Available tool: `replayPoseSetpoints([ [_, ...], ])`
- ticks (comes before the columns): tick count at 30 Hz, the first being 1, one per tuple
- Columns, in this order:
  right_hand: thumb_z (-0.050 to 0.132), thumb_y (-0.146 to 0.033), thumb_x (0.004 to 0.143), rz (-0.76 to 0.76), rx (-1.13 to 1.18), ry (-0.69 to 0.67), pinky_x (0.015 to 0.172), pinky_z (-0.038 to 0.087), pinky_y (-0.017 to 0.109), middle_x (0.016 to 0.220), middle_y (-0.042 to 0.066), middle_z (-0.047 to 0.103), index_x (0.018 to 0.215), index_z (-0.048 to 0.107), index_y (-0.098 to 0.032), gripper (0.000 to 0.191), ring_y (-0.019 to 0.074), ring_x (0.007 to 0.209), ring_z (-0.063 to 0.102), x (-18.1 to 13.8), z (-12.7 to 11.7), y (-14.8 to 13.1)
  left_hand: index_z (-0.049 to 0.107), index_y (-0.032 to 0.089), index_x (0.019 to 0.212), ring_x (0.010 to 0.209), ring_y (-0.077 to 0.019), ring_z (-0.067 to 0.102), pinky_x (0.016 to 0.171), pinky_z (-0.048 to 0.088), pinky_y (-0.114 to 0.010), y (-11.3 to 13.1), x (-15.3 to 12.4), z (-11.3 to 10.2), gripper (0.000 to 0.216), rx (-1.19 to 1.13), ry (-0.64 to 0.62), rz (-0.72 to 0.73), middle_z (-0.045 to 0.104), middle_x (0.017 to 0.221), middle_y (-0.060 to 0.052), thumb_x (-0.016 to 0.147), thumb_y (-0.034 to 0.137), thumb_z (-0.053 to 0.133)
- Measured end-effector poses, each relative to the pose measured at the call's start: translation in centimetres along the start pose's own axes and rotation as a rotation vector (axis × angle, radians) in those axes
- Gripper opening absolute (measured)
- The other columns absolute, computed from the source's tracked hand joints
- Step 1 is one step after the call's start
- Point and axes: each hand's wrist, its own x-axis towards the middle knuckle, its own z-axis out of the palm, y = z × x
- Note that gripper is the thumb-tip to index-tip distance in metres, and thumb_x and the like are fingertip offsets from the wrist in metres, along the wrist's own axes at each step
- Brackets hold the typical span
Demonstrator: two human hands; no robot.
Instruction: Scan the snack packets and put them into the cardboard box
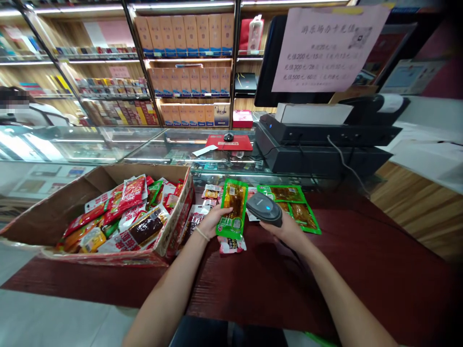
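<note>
My left hand (213, 222) grips a green-edged snack packet (233, 205) with brown food showing through its clear window, held upright over the dark red table. In my right hand (287, 230) is a dark grey barcode scanner (265, 208), a small blue light glowing on top. The scanner's head points left toward the packet, just beside it. Similar green packets (304, 217) lie flat to the right, partly behind the scanner. Under the held packet a pink and white packet (231, 245) rests on the table. Other small packets (198, 214) lie left of my left hand.
A large open cardboard box (177, 212) full of snack packets stands at the left. Behind the table runs a glass counter (144, 149) with a mouse (228, 137) on a red box. A monitor and dark cash-register units (325, 156) occupy the back right. One person (39, 113) is at far left.
</note>
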Motion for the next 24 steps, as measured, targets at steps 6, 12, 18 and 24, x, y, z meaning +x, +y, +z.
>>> replayPoseSetpoints([
  [6, 0.076, -0.036, 0.071, 0.016, 0.003, -0.049, 0.036, 0.037, 0.024, 0.052, -0.005, 0.058, 0.108, 0.061, -0.019, 0.043, 0.0118, 0.035, 0.046, -0.3, 0.0, -0.8, 0.069, 0.01, 0.106, 0.081, -0.0206, 0.072, 0.077, 0.057, -0.03, -0.3, 0.2, -0.4, 0.031, 0.005, -0.015, -0.028, 0.075, 0.099, -0.011, 0.075, 0.012, 0.071],
  [12, 0.077, -0.042, 0.072, -0.013, 0.053, 0.0, 0.035, 0.034, 0.024, 0.048, -0.006, 0.054, 0.101, 0.058, -0.022, 0.04, 0.0127, 0.033, 0.046, -0.3, -0.2, -0.3, 0.067, 0.013, 0.107, 0.082, -0.0211, 0.072, 0.077, 0.057, -0.034, -0.8, 0.0, 0.5, 0.032, -0.002, -0.014, -0.038, 0.074, 0.099, -0.011, 0.077, 0.021, 0.072],
  [18, 0.072, -0.05, 0.078, -0.087, 0.138, 0.101, 0.039, 0.035, 0.024, 0.049, -0.004, 0.051, 0.071, 0.054, -0.021, 0.035, 0.0111, 0.037, 0.047, -0.4, -1.4, -0.6, 0.069, 0.014, 0.1, 0.091, -0.0218, 0.067, 0.082, 0.052, -0.032, 0.4, -0.6, 4.4, 0.024, 0.432, 0.237, 0.365, 0.074, 0.096, -0.007, 0.081, 0.029, 0.068],
  [24, 0.073, -0.046, 0.079, -0.142, 0.277, 0.193, 0.04, 0.037, 0.025, 0.051, -0.002, 0.052, 0.063, 0.054, -0.02, 0.036, 0.0111, 0.039, 0.047, -0.1, -1.4, -1.0, 0.067, 0.019, 0.1, 0.086, -0.0195, 0.065, 0.079, 0.048, -0.027, 7.0, -8.0, 6.6, 0.024, 0.952, 0.39, 0.731, 0.073, 0.095, -0.004, 0.083, 0.035, 0.065],
])
